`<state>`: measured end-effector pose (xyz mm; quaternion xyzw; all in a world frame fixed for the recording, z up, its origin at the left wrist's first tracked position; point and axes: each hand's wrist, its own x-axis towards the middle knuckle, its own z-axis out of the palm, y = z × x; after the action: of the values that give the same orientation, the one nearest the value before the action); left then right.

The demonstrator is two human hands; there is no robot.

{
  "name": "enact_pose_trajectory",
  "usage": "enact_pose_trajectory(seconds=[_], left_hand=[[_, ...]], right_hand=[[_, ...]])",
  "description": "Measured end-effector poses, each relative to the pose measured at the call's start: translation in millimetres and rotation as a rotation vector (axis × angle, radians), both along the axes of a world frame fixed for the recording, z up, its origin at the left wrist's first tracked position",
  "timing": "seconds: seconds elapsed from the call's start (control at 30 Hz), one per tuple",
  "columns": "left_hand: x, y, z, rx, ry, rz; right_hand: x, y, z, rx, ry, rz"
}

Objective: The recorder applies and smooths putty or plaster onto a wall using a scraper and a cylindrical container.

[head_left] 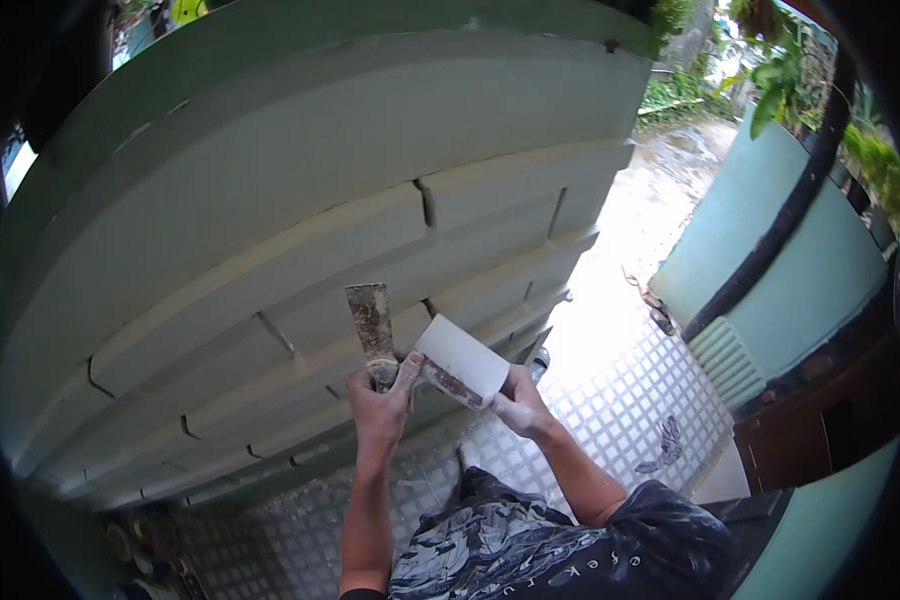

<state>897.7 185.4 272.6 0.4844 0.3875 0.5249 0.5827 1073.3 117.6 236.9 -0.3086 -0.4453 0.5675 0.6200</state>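
My left hand [378, 412] is closed around a putty knife [372, 325], whose stained, worn metal blade points up and away from me. In my right hand [523, 403] is a white rectangular piece [465, 357] with a smooth face and a brownish, smeared lower edge. It is tilted, with its left end close against my left fingers. Whitish residue coats the fingers of both hands. Beyond them stands a pale wall [300, 120] with stepped horizontal bands and short dark vertical grooves; both tools are held in front of it.
Below me is a checkered tile floor [595, 400] with a dark crumpled cloth-like thing [662, 446] on it. To the right stand a pale green wall [770, 230] and a slanting dark pipe [785, 220]. Several containers [145, 545] sit at the lower left.
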Motion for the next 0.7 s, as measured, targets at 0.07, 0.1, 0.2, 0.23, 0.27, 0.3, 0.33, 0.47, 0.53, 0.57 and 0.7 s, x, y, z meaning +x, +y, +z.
enact_pose_trajectory(seconds=[0.07,0.1,0.2,0.23,0.27,0.3,0.33,0.47,0.53,0.57,0.7], left_hand=[[-2.1,-5.7,-1.3,-0.034,0.056,0.011],[1.3,-7.3,-3.3,-0.031,0.056,-0.016],[8.6,-6.9,-13.9,0.009,0.173,-0.026],[9.7,-9.2,-18.2,-0.02,0.153,-0.049],[12.4,-12.2,-22.0,-0.055,0.132,-0.074],[14.3,-14.5,-23.7,-0.061,0.131,-0.082],[15.2,-16.6,-24.7,-0.057,0.123,-0.08],[26.1,-13.2,-33.2,-0.085,0.182,-0.144],[34.4,-9.4,-31.9,-0.054,0.25,-0.108],[39.9,-6.6,-30.3,-0.011,0.311,-0.095],[66.0,3.3,-36.0,-0.012,0.258,-0.048]], right_hand=[[-6.6,-14.4,11.1,0.055,-0.298,-0.064],[-8.2,-20.1,11.0,-0.016,-0.312,-0.11],[-6.4,-36.0,9.2,-0.114,-0.364,-0.219],[-5.8,-39.9,8.7,-0.14,-0.359,-0.228],[-2.3,-45.1,6.6,-0.148,-0.36,-0.238],[1.5,-49.2,3.2,-0.105,-0.365,-0.234],[3.6,-50.9,-1.5,-0.062,-0.37,-0.226],[18.8,-46.4,-44.3,-0.26,-0.159,-0.336],[16.4,-38.2,-34.9,-0.205,-0.135,-0.372],[22.5,-34.8,-31.9,-0.198,-0.322,-0.388],[40.8,-16.6,-24.5,-0.245,-0.058,-0.183]])
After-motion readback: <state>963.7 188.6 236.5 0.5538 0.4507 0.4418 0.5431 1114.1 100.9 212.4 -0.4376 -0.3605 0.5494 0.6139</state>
